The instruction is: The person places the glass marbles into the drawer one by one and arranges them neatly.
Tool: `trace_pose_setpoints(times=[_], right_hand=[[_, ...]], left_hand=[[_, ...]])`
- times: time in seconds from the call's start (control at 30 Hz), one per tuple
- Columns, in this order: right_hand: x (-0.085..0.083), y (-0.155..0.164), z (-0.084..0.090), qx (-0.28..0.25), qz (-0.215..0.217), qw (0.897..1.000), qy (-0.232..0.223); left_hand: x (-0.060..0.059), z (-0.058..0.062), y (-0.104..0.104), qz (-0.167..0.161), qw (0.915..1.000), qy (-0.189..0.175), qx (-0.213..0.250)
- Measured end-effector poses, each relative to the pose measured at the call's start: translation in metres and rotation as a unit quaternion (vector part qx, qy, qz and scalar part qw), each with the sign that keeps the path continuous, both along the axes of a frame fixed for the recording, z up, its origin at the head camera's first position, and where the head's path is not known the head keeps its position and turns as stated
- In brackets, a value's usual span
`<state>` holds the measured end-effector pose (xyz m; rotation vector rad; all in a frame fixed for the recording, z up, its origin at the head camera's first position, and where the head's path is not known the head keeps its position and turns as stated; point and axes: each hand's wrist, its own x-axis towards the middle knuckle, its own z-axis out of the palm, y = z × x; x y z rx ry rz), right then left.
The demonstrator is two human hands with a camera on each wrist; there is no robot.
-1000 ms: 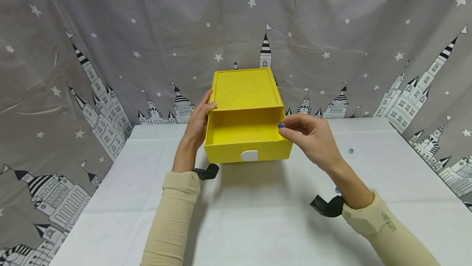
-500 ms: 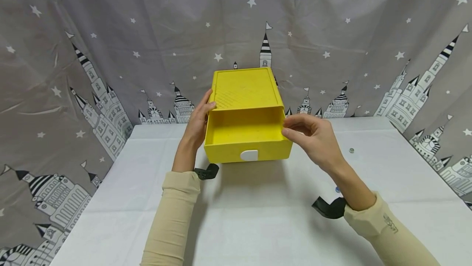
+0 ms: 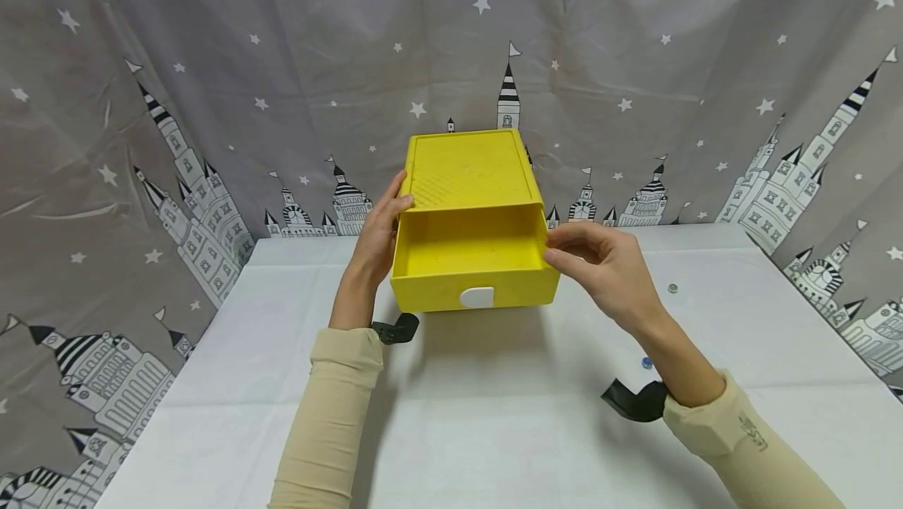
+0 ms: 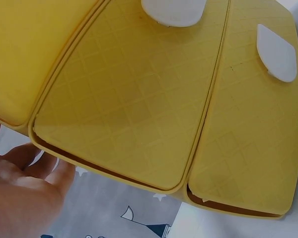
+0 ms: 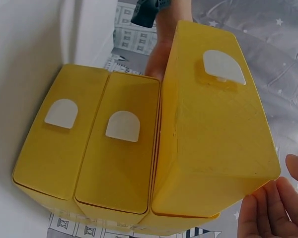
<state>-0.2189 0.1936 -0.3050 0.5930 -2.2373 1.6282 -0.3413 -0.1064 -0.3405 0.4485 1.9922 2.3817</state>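
**Blue bead gone from the fingertips, right hand drawn back from the open drawer**

Gone since a second ago – the small blue bead pinched at the right fingertips over the drawer rim; not visible inside the drawer either. Shifted slightly outward as well, the right hand (image 3: pixel 607 266), now just beside the right front corner of the top drawer (image 3: pixel 473 258).

Head view: yellow drawer cabinet (image 3: pixel 469 172) standing at the far middle of the white table (image 3: pixel 494 415), top drawer pulled out toward the viewer, white handle (image 3: pixel 476 297) on its front. Left hand (image 3: pixel 379 228) pressed against the cabinet's left side, fingers straight, thumb at the top edge. Right hand beside the drawer's right wall, fingers loosely bent with tips close together, grasping nothing visible. Well right of the cabinet on the table, a small round grey-green bead (image 3: pixel 672 288); nearer, just by the right wrist strap, a small blue bead (image 3: pixel 645 362).

Left wrist view: cabinet fronts filling the frame, two white handles near the top edge; only the heel and fingers of the left hand (image 4: pixel 20 198) at the lower left, relaxed.

Right wrist view – three drawer fronts seen, the pulled-out drawer (image 5: pixel 213 134) jutting past the other two; right fingertips (image 5: pixel 268 208) at the lower right, released, apart from the drawer.
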Motion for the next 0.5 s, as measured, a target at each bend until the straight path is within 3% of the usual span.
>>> trace_pose_setpoints(times=[0.5], right_hand=[[0.007, 0.011, -0.007, -0.001, -0.01, 1.0, -0.003]], left_hand=[[0.0, 0.0, 0.0, 0.001, 1.0, 0.003, -0.006]])
